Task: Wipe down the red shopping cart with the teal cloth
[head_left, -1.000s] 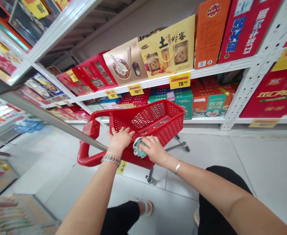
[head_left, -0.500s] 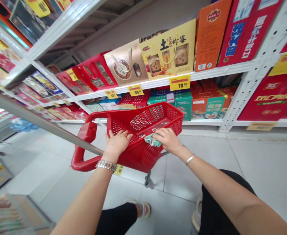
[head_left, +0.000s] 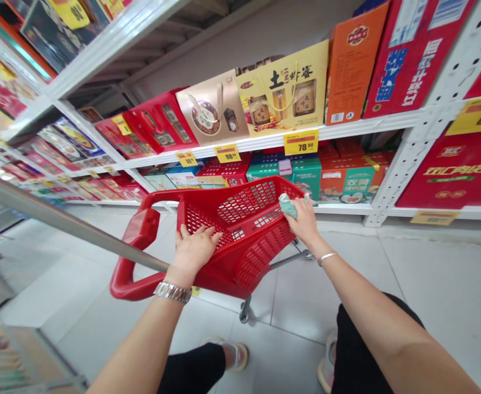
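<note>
A red plastic shopping cart [head_left: 260, 257] with perforated basket walls stands in front of me, its looped handle to the left. My left hand [head_left: 195, 249] lies over the near rim at the handle end, fingers spread and holding nothing. At the far right corner of the basket, my right hand [head_left: 305, 221] has its fingers closed on a pale green and white cloth [head_left: 287, 206]. The cloth rests against the rim there. Inside, the basket's slotted floor shows and no goods are visible in it.
White shelves [head_left: 347, 126] with boxed goods and yellow price tags run behind the cart. A grey metal pole [head_left: 71, 221] slants in from the left to the cart's handle. Pale floor tiles [head_left: 297, 306] and my shoes lie below. Another display [head_left: 14, 355] stands at lower left.
My right hand has carried the cloth along the rim, from the middle of the near side to the far right corner. My left hand stays on the rim; the cart appears slightly shifted.
</note>
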Motion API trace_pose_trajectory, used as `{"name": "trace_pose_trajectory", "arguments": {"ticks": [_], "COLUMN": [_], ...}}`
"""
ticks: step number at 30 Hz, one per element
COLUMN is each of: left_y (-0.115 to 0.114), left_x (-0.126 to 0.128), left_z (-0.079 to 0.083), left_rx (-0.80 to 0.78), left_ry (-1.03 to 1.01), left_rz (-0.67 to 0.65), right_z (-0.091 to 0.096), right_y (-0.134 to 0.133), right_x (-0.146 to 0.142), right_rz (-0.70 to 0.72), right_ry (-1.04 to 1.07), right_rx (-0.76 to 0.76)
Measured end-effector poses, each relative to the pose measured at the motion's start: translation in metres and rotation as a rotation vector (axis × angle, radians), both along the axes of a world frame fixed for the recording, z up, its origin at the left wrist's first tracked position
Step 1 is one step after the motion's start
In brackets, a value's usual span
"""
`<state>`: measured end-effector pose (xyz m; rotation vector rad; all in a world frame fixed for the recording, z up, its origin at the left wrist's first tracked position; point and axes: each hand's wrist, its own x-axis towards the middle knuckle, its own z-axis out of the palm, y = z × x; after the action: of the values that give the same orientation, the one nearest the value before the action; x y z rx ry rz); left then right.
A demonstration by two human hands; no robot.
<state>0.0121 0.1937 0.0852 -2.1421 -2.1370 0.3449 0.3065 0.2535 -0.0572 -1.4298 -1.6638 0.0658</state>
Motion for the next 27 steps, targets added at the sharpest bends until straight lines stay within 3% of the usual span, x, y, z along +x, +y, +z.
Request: {"name": "trace_pose_trajectory", "arguments": {"ticks": [8, 13, 19, 27], "left_y": [-0.004, -0.009, -0.008, -0.007], "left_x": [0.003, 0.003, -0.001, -0.004], "left_z": [0.001, 0.001, 0.002, 0.003], "left_rx": [0.022, 0.046, 0.016, -0.012], "left_ry": [0.004, 0.044, 0.03, 0.038], "left_rz": [-0.02, -0.005, -0.015, -0.034], "right_z": [0.041, 0.059, 0.061, 0.029], "right_y": [-0.063, -0.077, -0.06, -0.017], "right_x": [-0.105, -0.14, -0.103, 0.012], "right_rz": [0.495, 0.528, 0.507, 0.183], "right_ry": [-0.099, -0.225, -0.319, -0.299], "right_rx": [0.03, 0.023, -0.02, -0.107]}}
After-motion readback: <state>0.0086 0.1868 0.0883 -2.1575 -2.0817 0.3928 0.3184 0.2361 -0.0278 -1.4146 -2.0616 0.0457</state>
